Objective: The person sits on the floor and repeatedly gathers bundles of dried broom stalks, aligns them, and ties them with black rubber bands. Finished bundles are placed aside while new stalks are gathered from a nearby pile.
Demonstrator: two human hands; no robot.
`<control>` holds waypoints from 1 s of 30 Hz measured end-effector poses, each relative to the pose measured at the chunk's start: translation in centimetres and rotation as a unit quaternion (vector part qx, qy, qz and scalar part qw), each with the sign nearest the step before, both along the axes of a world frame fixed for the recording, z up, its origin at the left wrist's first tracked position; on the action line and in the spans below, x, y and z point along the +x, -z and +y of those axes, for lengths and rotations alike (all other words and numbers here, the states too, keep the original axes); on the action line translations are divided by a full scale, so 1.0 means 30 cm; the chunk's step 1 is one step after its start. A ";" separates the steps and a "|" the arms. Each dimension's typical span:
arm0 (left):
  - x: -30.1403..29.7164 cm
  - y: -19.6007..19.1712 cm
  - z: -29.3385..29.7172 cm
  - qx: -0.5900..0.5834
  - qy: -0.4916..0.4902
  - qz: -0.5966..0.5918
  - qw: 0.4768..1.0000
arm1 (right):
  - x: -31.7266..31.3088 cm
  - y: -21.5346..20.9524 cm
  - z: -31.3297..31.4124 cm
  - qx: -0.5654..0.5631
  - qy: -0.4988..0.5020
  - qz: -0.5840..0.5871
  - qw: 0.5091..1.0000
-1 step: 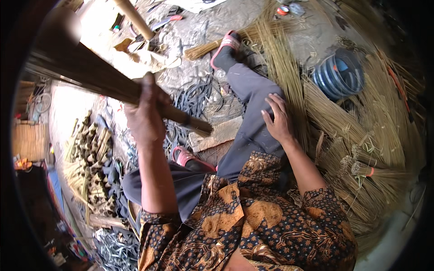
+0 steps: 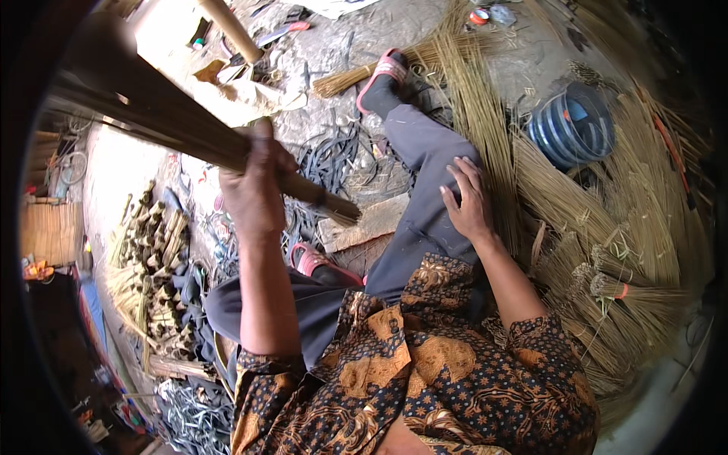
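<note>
My left hand (image 2: 256, 186) is wrapped round the narrow part of a stick broom (image 2: 171, 125), a bundle of thin brown sticks. The broom is held up at a slant. Its short bound end, with a dark band round it, points toward the middle, and its wider end runs to the upper left, where it blurs. My right hand (image 2: 466, 201) lies on my right leg near the knee, fingers stretched out, holding nothing. Past that leg a long bundle of loose sticks (image 2: 476, 98) lies on the ground.
Dark rubber strips (image 2: 330, 163) and a wooden board (image 2: 371, 222) lie between my legs. To the right, a blue ribbed bucket (image 2: 569, 127) sits among heaped sticks (image 2: 561, 193). Several tied bundles (image 2: 155, 262) are piled at left. A wooden post (image 2: 231, 32) stands at the far left.
My left hand and the broom have shifted slightly to the right, and the broom's bound end sits a touch lower. My right hand stays on the leg.
</note>
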State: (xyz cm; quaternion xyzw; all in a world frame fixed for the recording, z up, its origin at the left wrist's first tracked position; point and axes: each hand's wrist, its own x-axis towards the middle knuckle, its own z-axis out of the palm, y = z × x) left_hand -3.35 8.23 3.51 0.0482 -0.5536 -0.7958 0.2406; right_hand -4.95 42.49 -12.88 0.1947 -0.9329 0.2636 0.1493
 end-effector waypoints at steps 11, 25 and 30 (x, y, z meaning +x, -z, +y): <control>0.124 0.926 0.160 -0.160 0.018 -0.295 0.942 | -0.029 0.018 -0.003 -0.042 -0.004 0.037 0.998; 0.114 0.500 -0.094 0.006 0.017 -0.202 0.979 | -0.019 0.016 -0.016 -0.032 0.005 0.001 0.999; 0.381 0.098 -0.842 -0.168 -0.229 -0.251 0.925 | -0.026 0.020 -0.006 -0.011 -0.013 -0.003 1.000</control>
